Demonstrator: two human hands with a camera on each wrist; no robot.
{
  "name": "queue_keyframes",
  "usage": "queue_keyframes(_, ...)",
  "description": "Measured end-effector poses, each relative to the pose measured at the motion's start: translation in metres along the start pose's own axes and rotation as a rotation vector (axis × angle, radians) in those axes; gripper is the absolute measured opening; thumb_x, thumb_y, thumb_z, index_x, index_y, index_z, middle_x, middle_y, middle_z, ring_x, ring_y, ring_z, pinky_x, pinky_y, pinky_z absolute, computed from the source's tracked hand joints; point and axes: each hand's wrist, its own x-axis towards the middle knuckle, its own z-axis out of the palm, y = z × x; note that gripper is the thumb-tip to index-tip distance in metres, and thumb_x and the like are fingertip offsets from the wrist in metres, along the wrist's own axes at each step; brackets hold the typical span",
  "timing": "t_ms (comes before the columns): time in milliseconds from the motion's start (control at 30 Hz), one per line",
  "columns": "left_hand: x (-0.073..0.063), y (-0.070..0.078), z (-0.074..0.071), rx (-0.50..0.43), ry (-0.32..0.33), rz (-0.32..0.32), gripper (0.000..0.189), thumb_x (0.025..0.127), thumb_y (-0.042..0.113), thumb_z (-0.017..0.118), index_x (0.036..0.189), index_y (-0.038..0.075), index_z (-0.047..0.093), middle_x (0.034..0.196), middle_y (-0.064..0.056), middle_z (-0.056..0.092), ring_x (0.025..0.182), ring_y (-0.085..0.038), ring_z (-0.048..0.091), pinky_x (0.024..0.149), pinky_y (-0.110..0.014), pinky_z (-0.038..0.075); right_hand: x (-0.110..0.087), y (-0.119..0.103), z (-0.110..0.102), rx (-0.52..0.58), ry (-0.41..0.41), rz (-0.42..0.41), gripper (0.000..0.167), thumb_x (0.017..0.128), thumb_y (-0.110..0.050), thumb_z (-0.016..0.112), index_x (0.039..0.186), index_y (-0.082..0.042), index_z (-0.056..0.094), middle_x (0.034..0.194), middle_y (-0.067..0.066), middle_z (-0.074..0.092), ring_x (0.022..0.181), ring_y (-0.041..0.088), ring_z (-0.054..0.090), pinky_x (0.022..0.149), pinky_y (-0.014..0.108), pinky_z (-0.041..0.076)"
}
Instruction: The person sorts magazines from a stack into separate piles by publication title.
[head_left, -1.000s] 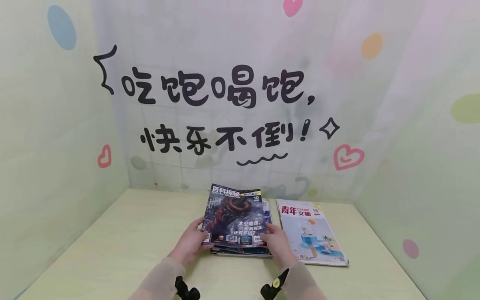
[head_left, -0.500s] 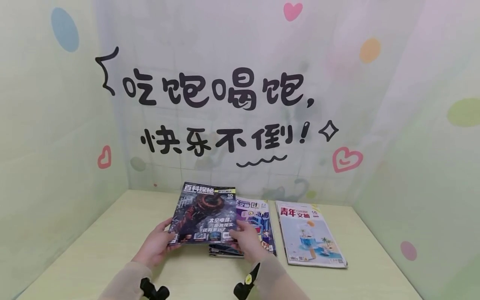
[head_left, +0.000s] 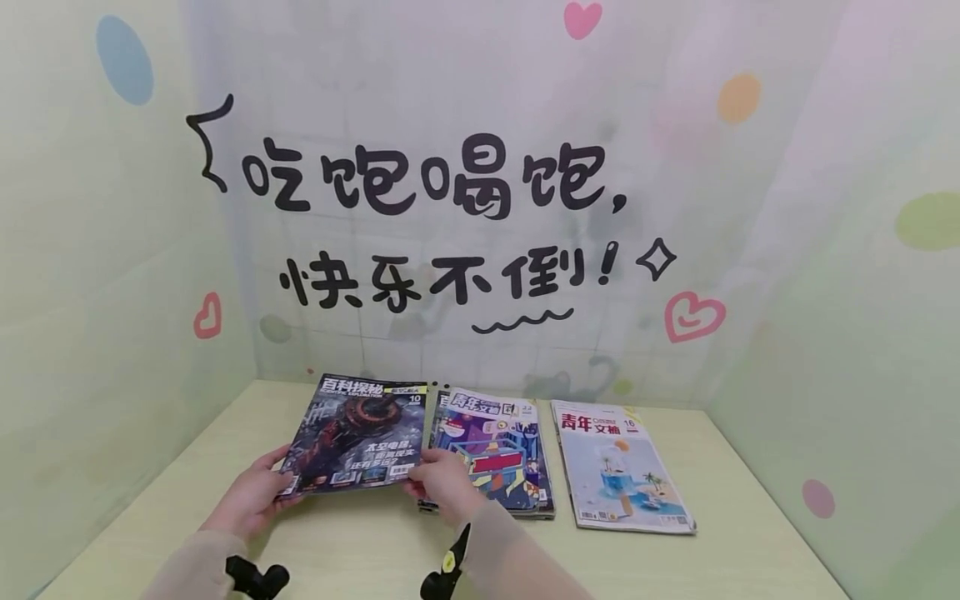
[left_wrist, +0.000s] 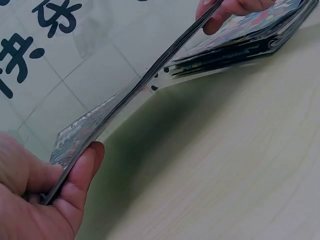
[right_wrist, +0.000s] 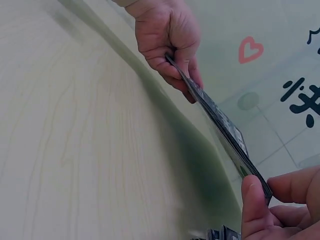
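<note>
A dark magazine (head_left: 356, 433) with a red ring-shaped machine on its cover is held up above the left part of the table. My left hand (head_left: 251, 493) pinches its lower left corner, thumb on top and fingers beneath. The lower right corner is pinched by my right hand (head_left: 444, 482). In the left wrist view the magazine (left_wrist: 132, 92) shows edge-on, lifted over the table with a shadow below. Just right of it lies a stack of magazines (head_left: 498, 454), a purple cover on top; my right forearm passes in front of its lower left corner.
Further right, another magazine (head_left: 622, 471) with a pale blue beach cover lies flat on the wooden table (head_left: 360, 558). A lettered curtain wall (head_left: 450, 83) stands behind the table, with pale walls at both sides.
Both hands have carried the dark magazine leftward from over the stack. The purple-covered magazine on the stack has come into view. The beach-cover magazine stays in place.
</note>
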Motion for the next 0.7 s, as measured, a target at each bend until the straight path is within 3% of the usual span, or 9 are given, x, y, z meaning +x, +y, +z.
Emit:
queue_keyframes(167,0.003,-0.003,-0.011,-0.01,0.011,-0.02,0.07,0.091,-0.014,0.032,0.152,-0.002,0.0,0.097,0.0,0.06,0.08,-0.015,0.065,0.072,-0.031,0.057,0.001,0.003,0.011,0.009,-0.027,0.022,0.031,0.093,0.003,0.051,0.123,0.009,0.058,0.089,0.01,0.065,0.068,0.013,0.058,0.063,0.024,0.049)
queue_keyframes(433,0.008,-0.005,-0.019,0.056,-0.004,-0.007,0.068,0.089,-0.015,0.031,0.149,-0.009,-0.001,0.098,-0.002,0.06,0.078,-0.017,0.065,0.07,-0.031,0.057,0.007,0.011,0.018,0.075,-0.055,0.086,0.034,0.088,0.011,0.048,0.121,0.014,0.056,0.099,0.013,0.064,0.078,0.015,0.059,0.077,0.028,0.054)
queue_keyframes(533,0.011,-0.003,-0.019,0.179,0.01,0.024,0.059,0.092,-0.012,0.03,0.144,-0.019,0.005,0.104,-0.021,0.058,0.077,-0.014,0.064,0.069,-0.029,0.057,0.007,0.012,0.018,0.094,-0.072,0.104,0.041,0.087,0.01,0.049,0.128,0.017,0.049,0.112,0.018,0.061,0.093,0.024,0.061,0.088,0.034,0.052)
queue_keyframes(633,0.013,-0.001,-0.018,0.337,0.052,0.056,0.051,0.094,-0.008,0.031,0.138,-0.026,0.013,0.119,-0.041,0.044,0.077,-0.011,0.062,0.069,-0.027,0.057,0.007,0.012,0.02,0.074,-0.089,0.096,0.047,0.088,0.007,0.051,0.132,0.02,0.041,0.123,0.024,0.056,0.113,0.033,0.056,0.098,0.043,0.047)
queue_keyframes(700,0.013,0.0,-0.018,0.404,0.083,0.065,0.05,0.094,-0.006,0.032,0.137,-0.026,0.016,0.129,-0.045,0.033,0.082,-0.016,0.062,0.072,-0.03,0.057,0.005,0.013,0.021,0.049,-0.106,0.086,0.045,0.089,0.005,0.051,0.131,0.019,0.042,0.119,0.021,0.057,0.104,0.029,0.058,0.096,0.041,0.047)
